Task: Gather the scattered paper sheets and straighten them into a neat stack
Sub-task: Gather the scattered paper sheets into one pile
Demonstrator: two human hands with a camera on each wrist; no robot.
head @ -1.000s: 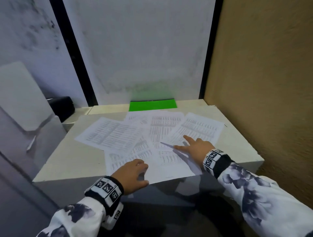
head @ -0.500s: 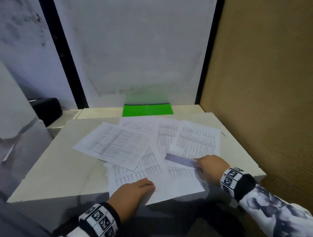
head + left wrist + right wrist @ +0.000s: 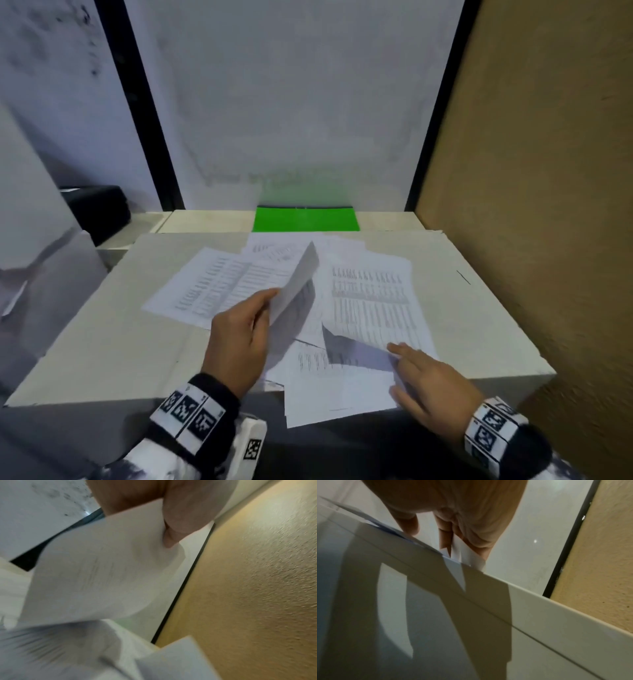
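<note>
Several printed paper sheets lie fanned and overlapping on the white table (image 3: 102, 342). My left hand (image 3: 270, 308) pinches one sheet (image 3: 298, 281) by its near edge and holds it tilted up over the pile; the left wrist view shows the thumb (image 3: 173, 534) pressed on this sheet (image 3: 102, 568). My right hand (image 3: 397, 366) pinches the near edge of a table-printed sheet (image 3: 373, 308), whose near corner curls up. In the right wrist view its fingers (image 3: 471, 540) hold the paper (image 3: 471, 557). A bottom sheet (image 3: 335, 397) overhangs the table's front edge. Another sheet (image 3: 205, 287) lies at the left.
A green folder (image 3: 306, 219) lies at the back of the table against the white wall panel. A brown textured wall (image 3: 531, 205) closes the right side. A black object (image 3: 99, 212) and a grey box (image 3: 41, 274) stand to the left.
My left hand went from resting at the pile's near edge to lifting a sheet off it. My right hand drew back toward me and raised the right sheet's near edge.
</note>
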